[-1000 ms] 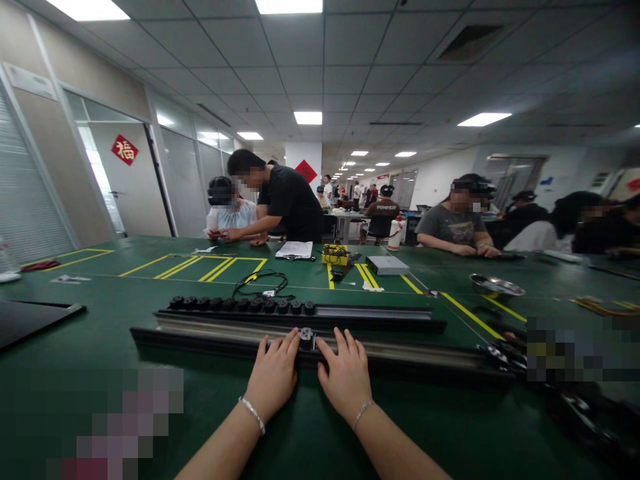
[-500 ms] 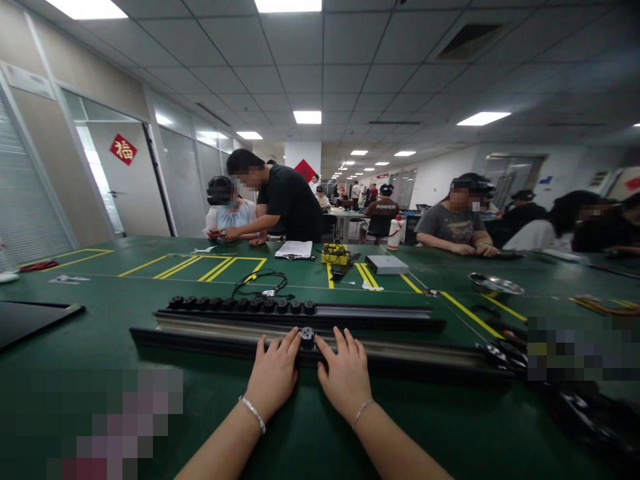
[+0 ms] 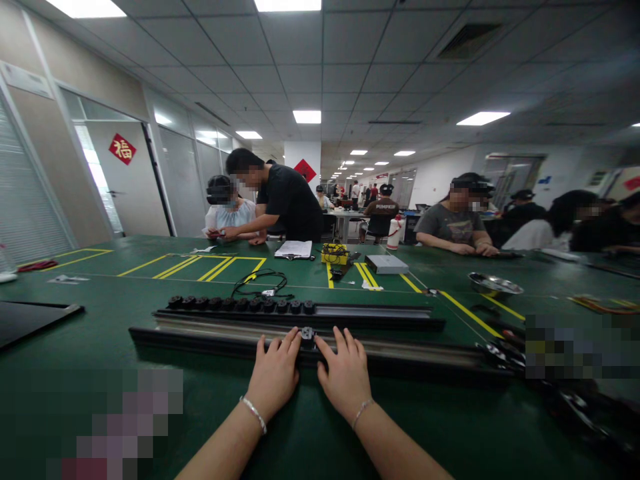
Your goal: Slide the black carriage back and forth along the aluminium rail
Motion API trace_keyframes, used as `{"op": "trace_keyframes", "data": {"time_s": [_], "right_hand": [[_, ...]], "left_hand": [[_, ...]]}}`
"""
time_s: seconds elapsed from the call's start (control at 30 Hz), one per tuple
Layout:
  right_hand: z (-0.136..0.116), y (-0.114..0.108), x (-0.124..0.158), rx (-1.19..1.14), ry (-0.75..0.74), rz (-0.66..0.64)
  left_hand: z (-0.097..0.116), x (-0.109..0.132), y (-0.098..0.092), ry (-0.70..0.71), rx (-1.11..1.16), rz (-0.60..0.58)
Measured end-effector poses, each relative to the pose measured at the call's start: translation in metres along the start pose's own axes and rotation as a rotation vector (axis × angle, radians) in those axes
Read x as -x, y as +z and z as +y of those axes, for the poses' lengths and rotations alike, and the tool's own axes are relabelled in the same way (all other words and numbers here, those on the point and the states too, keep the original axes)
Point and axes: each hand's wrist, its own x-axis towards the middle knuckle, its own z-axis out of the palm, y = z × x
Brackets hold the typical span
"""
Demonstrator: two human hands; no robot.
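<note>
Across the green table in front of me lies a long black channel rail [image 3: 210, 337] with a metallic inside. A small black-and-grey block [image 3: 307, 333], which looks like a socket module, sits in its middle. My left hand [image 3: 276, 373] rests on the rail, fingers stretched out, its index fingertip against the block's left side. From the right, my right hand [image 3: 345, 373] touches or nearly touches the block with its index finger, the other fingers spread over the rail. Behind lies a second black rail [image 3: 375, 311] with a row of several round black modules [image 3: 243, 305] along its left half.
Behind the rails are a coiled black cable [image 3: 265, 283], a clipboard [image 3: 294, 250], a yellow box [image 3: 335, 253] and a silver-grey box [image 3: 387, 265]. A metal bowl [image 3: 495, 285] and dark cable bundles [image 3: 575, 407] are on the right. Several people sit or stand around the table.
</note>
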Motion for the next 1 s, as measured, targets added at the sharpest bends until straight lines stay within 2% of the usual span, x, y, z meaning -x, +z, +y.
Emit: {"op": "trace_keyframes", "data": {"time_s": [0.53,0.83,1.0], "right_hand": [[-0.0004,-0.0019,-0.0002,-0.014,0.011,0.002],[-0.0006,-0.0025,-0.0003,0.004,0.014,-0.009],[-0.001,-0.0028,-0.0002,0.01,0.02,-0.018]], "left_hand": [[0.0048,-0.0017,0.0007,-0.032,0.054,-0.014],[0.0062,-0.0054,0.002,-0.056,0.037,-0.074],[0.0051,-0.0039,0.0021,-0.036,0.043,-0.031]]}}
